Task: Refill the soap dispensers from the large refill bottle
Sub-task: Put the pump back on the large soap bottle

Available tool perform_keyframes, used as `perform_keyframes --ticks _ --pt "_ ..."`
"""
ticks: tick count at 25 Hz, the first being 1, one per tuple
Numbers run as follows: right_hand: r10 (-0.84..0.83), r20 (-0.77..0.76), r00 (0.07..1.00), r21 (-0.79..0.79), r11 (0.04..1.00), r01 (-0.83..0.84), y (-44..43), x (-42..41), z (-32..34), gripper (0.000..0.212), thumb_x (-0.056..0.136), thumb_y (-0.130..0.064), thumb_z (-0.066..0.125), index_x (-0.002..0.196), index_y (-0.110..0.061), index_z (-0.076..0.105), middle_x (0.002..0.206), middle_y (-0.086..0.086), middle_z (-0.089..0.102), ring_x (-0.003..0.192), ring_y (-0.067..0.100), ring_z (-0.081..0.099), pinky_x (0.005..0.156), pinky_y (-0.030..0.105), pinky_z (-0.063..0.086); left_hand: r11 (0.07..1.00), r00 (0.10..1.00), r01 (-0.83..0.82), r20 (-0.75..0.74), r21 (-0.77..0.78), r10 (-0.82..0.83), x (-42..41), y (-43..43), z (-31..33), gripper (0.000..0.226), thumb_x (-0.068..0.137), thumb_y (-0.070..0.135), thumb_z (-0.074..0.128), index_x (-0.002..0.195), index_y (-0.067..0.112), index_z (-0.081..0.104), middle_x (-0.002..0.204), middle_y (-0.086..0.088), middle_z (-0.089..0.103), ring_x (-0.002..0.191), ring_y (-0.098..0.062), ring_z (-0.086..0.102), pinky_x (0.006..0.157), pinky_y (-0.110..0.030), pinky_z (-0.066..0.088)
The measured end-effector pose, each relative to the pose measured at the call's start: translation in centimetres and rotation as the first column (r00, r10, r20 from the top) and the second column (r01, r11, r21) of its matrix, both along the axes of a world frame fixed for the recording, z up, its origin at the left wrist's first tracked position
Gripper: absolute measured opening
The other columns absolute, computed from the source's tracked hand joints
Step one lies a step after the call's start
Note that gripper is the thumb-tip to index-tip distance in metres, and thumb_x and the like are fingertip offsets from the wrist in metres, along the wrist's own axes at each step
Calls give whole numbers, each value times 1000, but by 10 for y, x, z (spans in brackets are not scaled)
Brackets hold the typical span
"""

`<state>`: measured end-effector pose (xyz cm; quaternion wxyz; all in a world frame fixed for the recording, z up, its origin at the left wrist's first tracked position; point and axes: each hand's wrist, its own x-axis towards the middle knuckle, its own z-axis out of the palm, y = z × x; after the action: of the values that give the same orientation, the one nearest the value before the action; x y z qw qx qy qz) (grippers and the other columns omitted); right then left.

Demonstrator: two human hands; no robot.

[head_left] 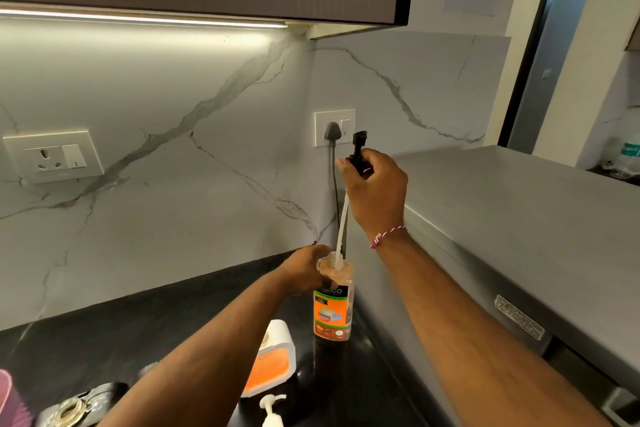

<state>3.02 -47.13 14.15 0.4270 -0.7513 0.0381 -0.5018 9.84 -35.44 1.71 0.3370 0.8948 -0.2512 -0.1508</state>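
Observation:
A clear soap dispenser bottle (334,308) with an orange label stands upright on the black counter (138,319) near the corner. My left hand (304,270) grips its neck. My right hand (375,189) is raised above it, shut on the black pump head (358,149). The pump's white dip tube (341,222) hangs down with its lower end inside the bottle's open mouth. A white refill bottle (273,357) with an orange label lies partly hidden behind my left forearm. A white pump (272,407) lies at the bottom edge.
A grey appliance (519,218) stands close to the right of the bottle. A grey plug and cable (333,149) hang from a wall socket behind it. A second socket (52,156) is on the left wall. Metal and pink items (52,406) sit at the bottom left.

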Motion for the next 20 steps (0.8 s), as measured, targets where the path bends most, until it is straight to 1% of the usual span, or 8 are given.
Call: perform_keyframes --ticks 3,7,10,11,13,14,17,20 --pt "6 -24 1000 -4 1000 -6 -1 5 -9 23 84 -33 66 94 -12 67 87 1 68 78 10 62 70 19 51 1000 1000 10 -4 3 -10 0 -1 1 68 82 19 76 142 18 44 141 -4 51 130 -26 50 105 -40 42" --pt "33 -91 995 -6 999 -34 -1 10 -29 23 85 -33 66 96 -13 67 88 1 68 78 10 61 69 18 52 1000 1000 11 -11 9 -11 1 0 2 69 81 19 77 141 18 45 140 -3 53 128 -25 51 104 -41 43" --pt "40 -143 989 3 999 -40 2 8 -45 25 86 -33 65 100 -13 67 91 2 68 79 8 58 67 12 48 1000 1000 22 -18 16 -22 3 1 2 67 80 19 78 139 18 47 138 -2 55 128 -25 52 106 -43 44" --pt "46 -132 990 14 999 -44 3 7 -43 23 85 -32 66 97 -13 68 89 2 68 77 7 58 66 14 50 1000 1000 23 -14 19 -23 3 1 1 67 80 20 78 139 18 47 138 -2 54 128 -25 51 106 -42 43" --pt "51 -69 996 22 999 -49 1 5 -28 18 83 -31 68 88 -14 68 81 0 67 73 9 61 66 24 55 1000 1000 24 -11 14 -24 3 3 1 70 79 21 78 140 18 45 140 -3 53 130 -25 50 106 -42 42" --pt "47 -33 998 24 999 -46 -1 5 -16 17 82 -31 68 85 -14 68 79 0 67 73 10 62 66 26 55 1000 999 30 -18 7 -30 4 2 1 70 79 22 79 140 18 46 140 -3 53 130 -25 49 106 -42 41" --pt "46 51 998 39 998 -48 -6 7 17 19 80 -33 68 87 -15 69 82 2 69 76 12 64 68 26 54 999 999 44 -25 -7 -44 5 3 2 68 80 20 78 139 17 46 140 -4 53 131 -26 48 107 -43 39" --pt "53 49 997 37 998 -55 -4 12 16 23 81 -33 68 94 -14 69 88 3 70 78 10 64 70 22 54 999 999 38 -35 -16 -38 6 3 2 66 80 20 78 138 17 47 139 -5 54 130 -27 50 106 -42 40"
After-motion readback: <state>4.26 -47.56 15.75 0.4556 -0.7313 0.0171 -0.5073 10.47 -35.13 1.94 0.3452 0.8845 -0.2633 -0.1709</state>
